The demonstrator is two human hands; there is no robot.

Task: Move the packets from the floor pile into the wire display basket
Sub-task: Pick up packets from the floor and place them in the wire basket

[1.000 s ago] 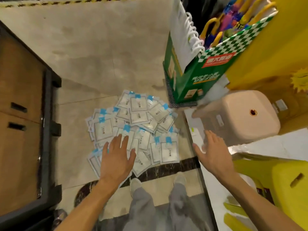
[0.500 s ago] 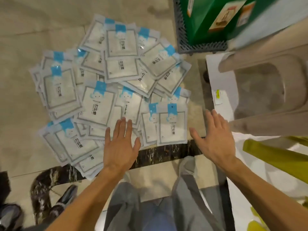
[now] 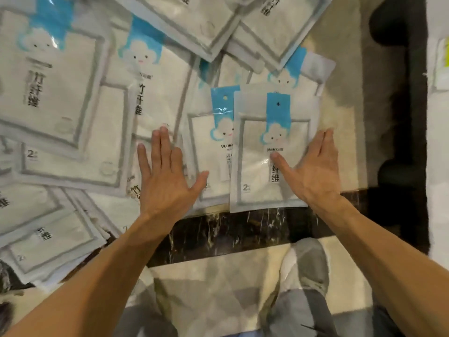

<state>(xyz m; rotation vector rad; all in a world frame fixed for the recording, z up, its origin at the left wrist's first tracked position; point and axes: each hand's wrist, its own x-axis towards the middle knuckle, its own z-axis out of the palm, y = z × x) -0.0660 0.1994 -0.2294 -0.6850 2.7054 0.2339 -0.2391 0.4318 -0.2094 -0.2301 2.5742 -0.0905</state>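
White packets (image 3: 102,98) under flat left hand (image 3: 167,178), right hand (image 3: 313,171).

The packet (image 3: 272,152) under my right hand (image 3: 313,171) reads "yunied" (small and blurred), Chinese characters ending 纤维, and "2". A neighbouring packet (image 3: 48,88) shows 竹纤维.

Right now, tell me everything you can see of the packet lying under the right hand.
The packet is a flat, glossy clear plastic pouch holding a folded white cloth with a grey border. A blue header strip with a small hang hole runs into a cloud-face print, with black characters below and a "2" at its lower left. It lies flat and face up at the pile's near right edge, overlapping the neighbouring packet. The right hand lies spread over its right side, thumb across the print.
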